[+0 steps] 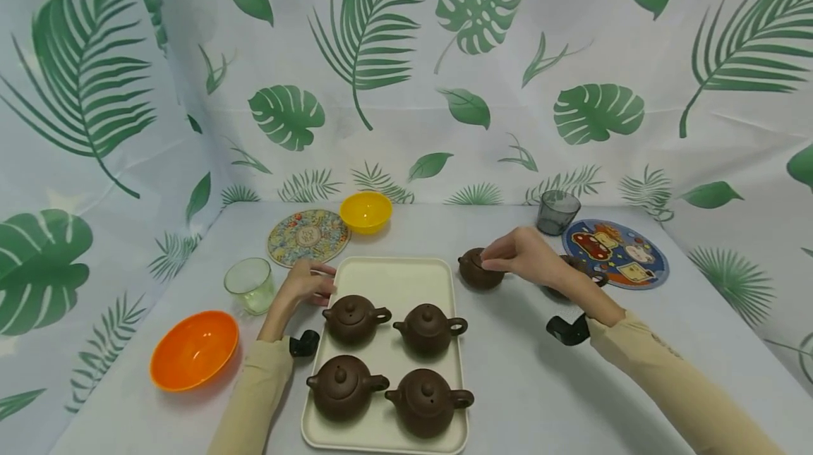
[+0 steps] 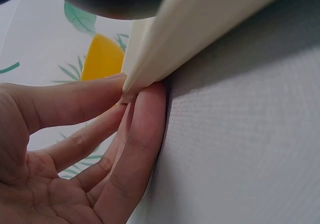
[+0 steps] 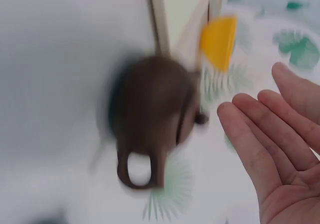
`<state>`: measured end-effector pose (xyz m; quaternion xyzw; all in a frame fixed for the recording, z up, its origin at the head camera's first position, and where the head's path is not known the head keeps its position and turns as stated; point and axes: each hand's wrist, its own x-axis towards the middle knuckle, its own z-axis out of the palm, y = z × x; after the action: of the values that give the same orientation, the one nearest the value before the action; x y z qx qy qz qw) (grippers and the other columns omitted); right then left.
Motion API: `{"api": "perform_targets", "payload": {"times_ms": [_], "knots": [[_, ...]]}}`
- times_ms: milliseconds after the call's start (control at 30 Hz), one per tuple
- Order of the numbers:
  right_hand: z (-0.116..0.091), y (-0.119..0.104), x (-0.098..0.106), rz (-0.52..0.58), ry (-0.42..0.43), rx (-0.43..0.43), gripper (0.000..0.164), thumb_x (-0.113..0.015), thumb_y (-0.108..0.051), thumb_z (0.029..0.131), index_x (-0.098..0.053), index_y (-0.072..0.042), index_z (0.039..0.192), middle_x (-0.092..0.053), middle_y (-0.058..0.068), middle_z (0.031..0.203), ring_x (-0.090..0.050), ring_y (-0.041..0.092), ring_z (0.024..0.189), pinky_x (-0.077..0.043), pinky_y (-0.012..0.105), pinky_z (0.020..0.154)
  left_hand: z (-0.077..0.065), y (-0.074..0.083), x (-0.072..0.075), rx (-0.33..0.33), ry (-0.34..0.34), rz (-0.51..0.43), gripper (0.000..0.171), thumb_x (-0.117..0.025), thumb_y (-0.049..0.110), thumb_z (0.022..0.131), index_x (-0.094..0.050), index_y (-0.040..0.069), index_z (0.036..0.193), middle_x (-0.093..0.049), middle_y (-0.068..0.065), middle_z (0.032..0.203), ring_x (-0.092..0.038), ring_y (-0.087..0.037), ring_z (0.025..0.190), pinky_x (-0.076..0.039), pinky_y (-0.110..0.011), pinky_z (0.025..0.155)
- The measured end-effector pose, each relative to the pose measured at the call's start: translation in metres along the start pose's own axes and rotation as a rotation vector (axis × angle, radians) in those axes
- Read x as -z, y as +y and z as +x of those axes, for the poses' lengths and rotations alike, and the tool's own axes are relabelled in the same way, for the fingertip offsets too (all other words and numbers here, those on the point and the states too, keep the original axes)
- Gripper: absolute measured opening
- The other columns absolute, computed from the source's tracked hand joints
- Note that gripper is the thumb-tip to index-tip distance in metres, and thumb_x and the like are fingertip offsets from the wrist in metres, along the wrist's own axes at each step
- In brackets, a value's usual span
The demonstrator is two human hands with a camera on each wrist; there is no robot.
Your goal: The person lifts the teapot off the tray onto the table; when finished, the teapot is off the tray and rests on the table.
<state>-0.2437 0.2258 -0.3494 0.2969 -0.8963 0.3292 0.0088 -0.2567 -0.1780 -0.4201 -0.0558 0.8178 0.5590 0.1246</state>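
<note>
A cream tray [image 1: 394, 276] bears several brown teapots with lids and loop handles, such as the front right one [image 1: 424, 405]. My left hand [image 1: 305, 284] is at the tray's left edge; in the left wrist view its thumb and fingers [image 2: 150, 114] pinch the rim at a corner. Right of the tray's far end stands another brown teapot [image 1: 478, 276], with my right hand [image 1: 528, 255] over its lid. The right wrist view has this teapot [image 3: 152, 104] blurred, and the right hand's fingers [image 3: 250, 139] lie extended, apart from the lid knob. One more teapot [image 1: 574, 264] is partly hidden behind the right wrist.
To the left are an orange bowl [image 1: 195, 353] and a greenish glass [image 1: 250, 287]. Behind the tray sit a patterned round mat [image 1: 309, 236] and a yellow bowl [image 1: 366, 213]. At the back right are a grey glass [image 1: 557, 213] and a blue round mat [image 1: 654, 257].
</note>
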Motion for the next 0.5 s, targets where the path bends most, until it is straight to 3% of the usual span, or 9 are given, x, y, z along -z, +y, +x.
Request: {"api": "perform_targets", "payload": {"times_ms": [233, 500], "knots": [[-0.016, -0.026, -0.036, 0.102, -0.128, 0.043, 0.018, -0.073, -0.012, 0.084, -0.075, 0.003, 0.095, -0.074, 0.007, 0.088, -0.069, 0.010, 0.078, -0.057, 0.020, 0.068, -0.002, 0.003, 0.000, 0.004, -0.003, 0.001, 0.042, -0.069, -0.008, 0.079, -0.059, -0.011, 0.119, -0.066, -0.020, 0.092, -0.062, -0.015, 0.056, -0.059, -0.030, 0.053], [-0.029, -0.037, -0.061, 0.212, -0.167, 0.036, 0.015, -0.076, -0.011, 0.082, -0.076, 0.000, 0.091, -0.074, 0.004, 0.084, -0.069, 0.008, 0.076, -0.058, 0.021, 0.068, -0.003, 0.001, 0.000, 0.002, 0.001, -0.004, 0.041, -0.069, -0.007, 0.079, -0.059, -0.010, 0.119, -0.066, -0.020, 0.092, -0.062, -0.014, 0.056, -0.059, -0.030, 0.054]]}}
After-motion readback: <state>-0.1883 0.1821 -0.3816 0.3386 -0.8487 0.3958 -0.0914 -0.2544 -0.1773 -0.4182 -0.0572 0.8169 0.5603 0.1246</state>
